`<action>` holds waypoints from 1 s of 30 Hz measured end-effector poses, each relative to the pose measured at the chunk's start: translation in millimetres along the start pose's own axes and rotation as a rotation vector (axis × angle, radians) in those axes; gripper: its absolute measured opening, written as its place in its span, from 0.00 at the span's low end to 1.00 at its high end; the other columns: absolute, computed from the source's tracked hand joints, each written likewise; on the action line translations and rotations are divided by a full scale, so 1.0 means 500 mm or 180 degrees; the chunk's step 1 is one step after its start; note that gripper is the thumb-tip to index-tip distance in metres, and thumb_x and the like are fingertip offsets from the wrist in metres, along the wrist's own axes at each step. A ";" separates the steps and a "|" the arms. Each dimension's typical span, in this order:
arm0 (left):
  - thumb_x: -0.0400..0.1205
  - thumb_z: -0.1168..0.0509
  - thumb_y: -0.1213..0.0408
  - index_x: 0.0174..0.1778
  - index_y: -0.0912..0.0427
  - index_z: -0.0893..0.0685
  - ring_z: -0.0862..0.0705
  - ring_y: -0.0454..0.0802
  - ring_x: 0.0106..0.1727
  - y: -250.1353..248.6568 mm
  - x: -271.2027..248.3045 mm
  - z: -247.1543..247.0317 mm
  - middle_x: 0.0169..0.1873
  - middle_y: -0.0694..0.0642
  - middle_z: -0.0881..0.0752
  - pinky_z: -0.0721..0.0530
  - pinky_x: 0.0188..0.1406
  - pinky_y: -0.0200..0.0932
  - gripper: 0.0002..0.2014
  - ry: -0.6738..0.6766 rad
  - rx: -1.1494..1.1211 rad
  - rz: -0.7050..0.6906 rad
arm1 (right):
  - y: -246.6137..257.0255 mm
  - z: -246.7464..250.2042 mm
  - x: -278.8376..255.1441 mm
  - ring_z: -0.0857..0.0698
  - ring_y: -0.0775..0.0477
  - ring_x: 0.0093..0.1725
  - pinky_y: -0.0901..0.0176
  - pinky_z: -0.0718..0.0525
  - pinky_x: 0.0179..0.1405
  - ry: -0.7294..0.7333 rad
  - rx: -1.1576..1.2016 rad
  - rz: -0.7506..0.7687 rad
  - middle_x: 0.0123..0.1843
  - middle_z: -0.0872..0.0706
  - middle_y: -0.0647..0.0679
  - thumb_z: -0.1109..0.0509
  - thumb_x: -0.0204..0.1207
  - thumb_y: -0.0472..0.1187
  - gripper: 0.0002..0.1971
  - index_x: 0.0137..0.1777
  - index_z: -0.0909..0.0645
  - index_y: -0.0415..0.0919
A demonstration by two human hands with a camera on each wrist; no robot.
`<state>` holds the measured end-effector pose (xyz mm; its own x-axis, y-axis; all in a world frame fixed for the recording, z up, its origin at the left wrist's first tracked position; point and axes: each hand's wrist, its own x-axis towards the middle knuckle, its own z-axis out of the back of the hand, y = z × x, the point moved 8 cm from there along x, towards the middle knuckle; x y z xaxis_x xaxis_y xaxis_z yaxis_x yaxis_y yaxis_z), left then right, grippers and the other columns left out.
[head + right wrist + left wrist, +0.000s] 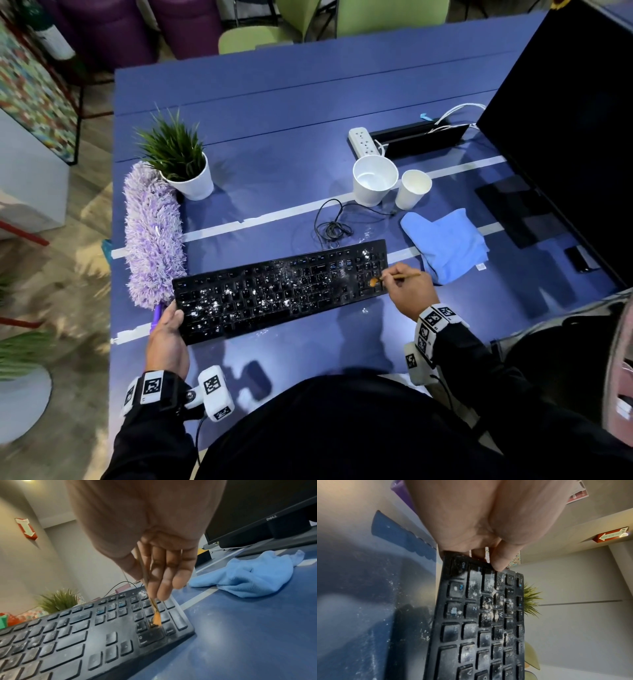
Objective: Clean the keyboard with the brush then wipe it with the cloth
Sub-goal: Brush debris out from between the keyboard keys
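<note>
The right grip (407, 291) pinches a thin brush (397, 276) between thumb and fingers, its wooden handle pointing out past the hand toward the cloth and its orange bristles down on the number-pad keys just ahead of the fingertips. In the right wrist view the bristle tip (157, 619) touches a key near the keyboard's right end, with the fingers (164, 574) hanging loosely beside the handle.

The left grip (168, 337) holds the left end of the black keyboard (281, 291), thumb on the top face and fingers curled round the edge. The left wrist view shows the thumb (498, 559) pressed at the corner by the Ctrl key, and the keys (481, 615) below it are speckled with white crumbs and dust. The keyboard lies flat on the blue desk (308, 353), stretching between the two grips.

Just beyond the right grip lies a crumpled blue cloth (448, 243), apart from the keyboard. Farther out from that grip stand two white paper cups (375, 180), a coiled black cable (330, 228) and a white power strip (364, 140); a dark monitor (565, 137) rises to its right. Beside the left grip a purple fluffy duster (152, 233) lies along the desk edge, its handle passing under the hand, and past it stands a potted plant (181, 164).
</note>
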<state>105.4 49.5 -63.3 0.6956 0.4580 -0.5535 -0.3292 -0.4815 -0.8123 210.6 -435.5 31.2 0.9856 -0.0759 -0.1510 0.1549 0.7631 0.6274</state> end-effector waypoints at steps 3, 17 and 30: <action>0.86 0.50 0.73 0.81 0.63 0.33 0.29 0.54 0.78 -0.002 -0.006 -0.009 0.77 0.59 0.26 0.38 0.82 0.53 0.24 -0.0005 0.0030 -0.0045 | -0.009 -0.018 -0.007 0.10 0.44 0.40 0.49 0.12 0.48 0.0107 0.0059 -0.0164 0.37 0.09 0.53 0.31 0.72 0.45 0.08 0.32 0.19 0.55; 0.86 0.49 0.72 0.80 0.63 0.32 0.26 0.54 0.77 0.006 0.005 -0.004 0.76 0.61 0.24 0.35 0.81 0.54 0.24 0.0059 -0.0090 -0.0072 | 0.021 -0.018 -0.001 0.10 0.53 0.38 0.51 0.10 0.45 0.0253 0.0620 0.0073 0.34 0.09 0.53 0.27 0.75 0.40 0.08 0.35 0.16 0.51; 0.84 0.45 0.69 0.79 0.62 0.30 0.27 0.55 0.78 0.002 0.018 0.012 0.80 0.60 0.31 0.36 0.81 0.58 0.24 0.0085 -0.0031 -0.0112 | 0.071 -0.010 0.002 0.14 0.50 0.35 0.56 0.15 0.38 -0.0062 0.0363 0.0183 0.30 0.14 0.57 0.30 0.77 0.44 0.06 0.38 0.18 0.52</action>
<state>107.2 57.5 -70.3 0.7236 0.4546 -0.5194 -0.2981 -0.4728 -0.8292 216.9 -405.1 49.6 0.9940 -0.0474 -0.0981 0.1037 0.6888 0.7175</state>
